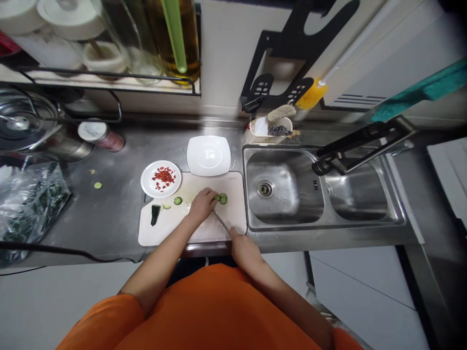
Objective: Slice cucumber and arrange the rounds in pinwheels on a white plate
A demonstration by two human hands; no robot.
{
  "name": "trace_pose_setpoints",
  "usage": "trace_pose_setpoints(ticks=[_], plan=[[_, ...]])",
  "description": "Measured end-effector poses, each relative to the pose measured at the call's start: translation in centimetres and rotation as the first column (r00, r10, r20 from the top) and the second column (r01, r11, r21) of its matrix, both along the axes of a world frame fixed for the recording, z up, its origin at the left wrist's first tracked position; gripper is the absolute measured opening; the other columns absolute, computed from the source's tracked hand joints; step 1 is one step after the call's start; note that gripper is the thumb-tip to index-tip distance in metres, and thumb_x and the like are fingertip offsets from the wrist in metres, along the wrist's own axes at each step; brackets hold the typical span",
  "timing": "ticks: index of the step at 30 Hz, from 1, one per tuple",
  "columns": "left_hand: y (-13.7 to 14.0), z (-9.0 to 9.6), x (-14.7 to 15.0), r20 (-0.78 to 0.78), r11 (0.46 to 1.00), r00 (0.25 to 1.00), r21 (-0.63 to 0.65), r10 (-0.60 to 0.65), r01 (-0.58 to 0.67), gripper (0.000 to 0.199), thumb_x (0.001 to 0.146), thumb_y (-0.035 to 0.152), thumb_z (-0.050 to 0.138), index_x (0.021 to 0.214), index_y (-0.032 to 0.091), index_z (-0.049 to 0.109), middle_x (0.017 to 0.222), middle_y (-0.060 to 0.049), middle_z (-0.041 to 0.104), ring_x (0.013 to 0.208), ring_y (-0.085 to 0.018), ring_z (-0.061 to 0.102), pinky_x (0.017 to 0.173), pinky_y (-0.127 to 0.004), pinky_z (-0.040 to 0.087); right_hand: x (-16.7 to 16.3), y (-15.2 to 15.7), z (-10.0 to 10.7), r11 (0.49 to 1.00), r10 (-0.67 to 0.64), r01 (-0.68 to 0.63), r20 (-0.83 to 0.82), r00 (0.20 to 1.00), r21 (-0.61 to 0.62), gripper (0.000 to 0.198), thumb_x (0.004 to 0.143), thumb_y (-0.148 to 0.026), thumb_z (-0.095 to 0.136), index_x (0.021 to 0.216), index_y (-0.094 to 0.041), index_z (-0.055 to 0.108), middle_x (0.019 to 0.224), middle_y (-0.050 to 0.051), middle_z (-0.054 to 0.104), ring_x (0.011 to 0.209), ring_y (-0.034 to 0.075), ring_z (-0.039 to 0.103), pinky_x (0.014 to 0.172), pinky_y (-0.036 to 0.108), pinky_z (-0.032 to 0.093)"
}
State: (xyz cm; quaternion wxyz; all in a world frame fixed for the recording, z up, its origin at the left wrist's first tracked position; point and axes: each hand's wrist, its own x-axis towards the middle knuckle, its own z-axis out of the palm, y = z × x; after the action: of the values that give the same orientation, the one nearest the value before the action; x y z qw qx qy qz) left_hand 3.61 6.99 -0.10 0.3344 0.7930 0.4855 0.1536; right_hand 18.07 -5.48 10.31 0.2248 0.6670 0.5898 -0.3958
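While the right hand (247, 252) grips the knife (221, 221), its long axis slanting forward-left with the blade toward the left hand (202, 206), cucumber slices (223, 198) lie on the cutting board (235, 206) just right of that hand's bunched fingers, whose hold on them is unclear.

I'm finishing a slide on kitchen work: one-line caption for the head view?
Left hand at the cucumber slices, right hand gripping a knife over a pale cutting board.

The left hand (203, 204) hides some cucumber (223, 198) (how much, unclear).
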Motion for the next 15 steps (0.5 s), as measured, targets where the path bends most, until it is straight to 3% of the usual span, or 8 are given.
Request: trace_pose_setpoints(ticks=[6, 10, 15], plan=[[-0.1, 0.5, -0.1, 0.038, 0.995, 0.997, -0.067, 0.074, -0.071, 0.011, 0.079, 0.017, 0.053, 0.082, 0.02, 0.063, 0.08, -0.003, 0.064, 0.081, -0.018, 0.058, 0.077, -0.03, 0.046, 0.1, 0.0, -0.3, 1.0, -0.014, 0.014, -0.001, 1.0, -0.01, 0.05, 0.081, 0.0, 0.031, 0.128, -0.016, 0.041, 0.091, 0.012, 0.067, 0.092, 0.024, 0.064, 0.071, 0.029, 0.045], [-0.2, 1.5, -1.9, 0.021, 0.978, 0.99, -0.16, 0.139, -0.133, 0.011, 0.079, 0.019, 0.053, 0.081, 0.02, 0.063, 0.076, 0.0, 0.065, 0.071, -0.015, 0.058, 0.069, -0.026, 0.044, 0.1, 0.0, -0.5, 1.0, -0.017, 0.017, -0.006, 1.0, -0.025, 0.05, 0.081, -0.001, 0.032, 0.128, -0.016, 0.039, 0.091, 0.012, 0.066, 0.094, 0.024, 0.063, 0.072, 0.029, 0.044], [0.9, 3.0, -5.8, -0.046, 0.982, 0.999, -0.186, 0.006, -0.014, 0.015, 0.078, 0.018, 0.049, 0.078, 0.019, 0.063, 0.073, 0.0, 0.064, 0.069, -0.014, 0.056, 0.066, -0.024, 0.041, 0.0, 0.3, -0.3, 0.999, -0.023, 0.023, -0.008, 1.0, -0.039, 0.048, 0.081, -0.001, 0.033, 0.126, -0.016, 0.041, 0.091, 0.013, 0.066, 0.093, 0.023, 0.063, 0.07, 0.027, 0.043]])
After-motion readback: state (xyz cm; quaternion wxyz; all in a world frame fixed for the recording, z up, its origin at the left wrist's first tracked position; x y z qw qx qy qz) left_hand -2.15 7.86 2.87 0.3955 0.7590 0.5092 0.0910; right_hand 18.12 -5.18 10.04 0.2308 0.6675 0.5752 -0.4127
